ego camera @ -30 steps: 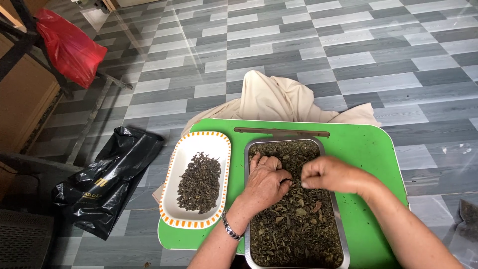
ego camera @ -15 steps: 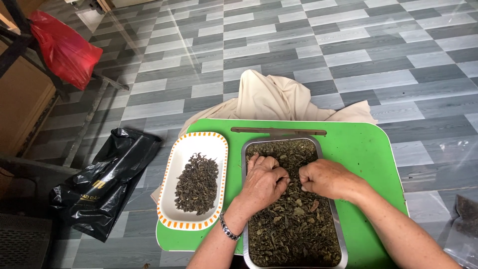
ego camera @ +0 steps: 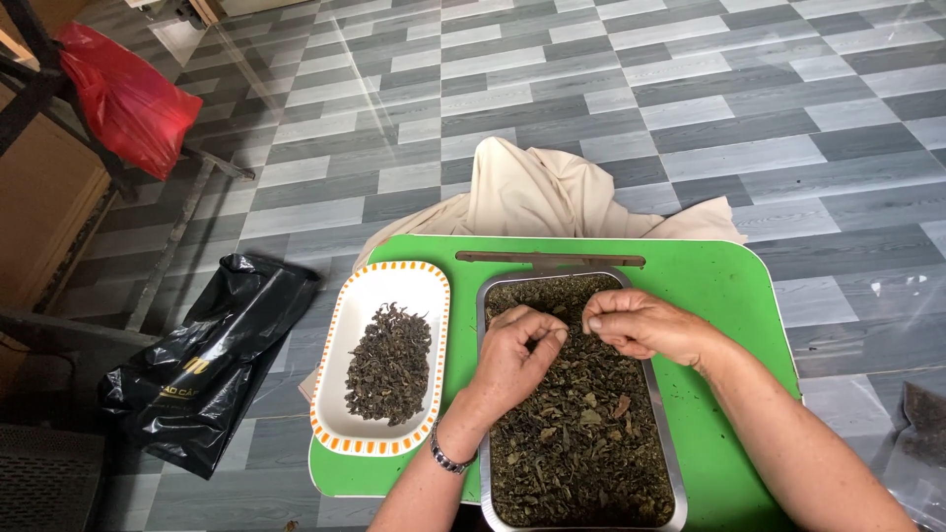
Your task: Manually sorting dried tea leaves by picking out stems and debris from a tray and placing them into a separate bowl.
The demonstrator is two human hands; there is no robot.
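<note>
On the green table (ego camera: 729,296), both hands (ego camera: 567,340) pinch dried leaves (ego camera: 581,433) over the metal tray (ego camera: 677,463); loosened fingers could scatter bits beside them.

A small green table (ego camera: 724,296) bears a white dish (ego camera: 357,305) and a steel tray (ego camera: 670,463) of dried leaves.
</note>
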